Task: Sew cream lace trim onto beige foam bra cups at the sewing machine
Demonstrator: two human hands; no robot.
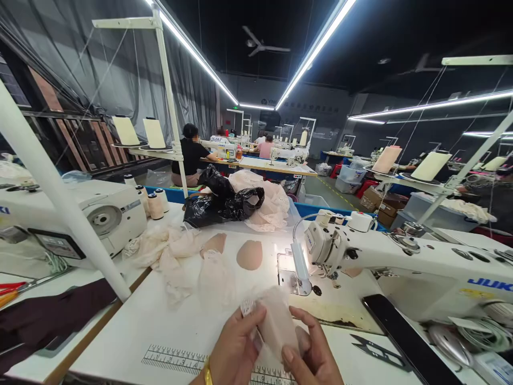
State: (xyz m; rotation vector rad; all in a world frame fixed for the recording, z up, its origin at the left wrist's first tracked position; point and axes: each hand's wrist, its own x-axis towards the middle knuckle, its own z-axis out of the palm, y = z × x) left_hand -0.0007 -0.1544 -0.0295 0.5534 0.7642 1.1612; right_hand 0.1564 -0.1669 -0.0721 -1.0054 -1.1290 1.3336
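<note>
Left hand (pixel 236 342), one: thumb and fingers closed on the left side of the fabric piece; gold-coloured bracelet (pixel 207 371) at the wrist. Right hand (pixel 316 347), one: gripping the same piece at its near right side, thumb laid on top, forefinger bent along the right.

Fabric piece (pixel 276 323), one, pale beige, with a lacy edge at upper left. Position: between both hands, over the near part of the worktop (pixel 132 326), in front and to the left of the needle area. Whether it touches the surface cannot be told.

Printed ruler (pixel 172 359), one, black markings, partly hidden by the hands.

Sewing machine (pixel 385 262), white, marked JUKI; lit lamp (pixel 300 261) beside the needle.

Thread snips (pixel 379 352), one pair, dark, lying beside a black phone-like device (pixel 412 342) at right.

Brown cutout (pixel 249 255), rounded, lying flat; a second, to its left, partly under a lace-edged cloth (pixel 216 280).

Crumpled cloth (pixel 172 254), pale, farther left.

Black plastic bag (pixel 224 203), at the far edge, against a heap of pale fabric (pixel 276 200).

Co-worker (pixel 190 155), dark top, seated beyond.
</note>
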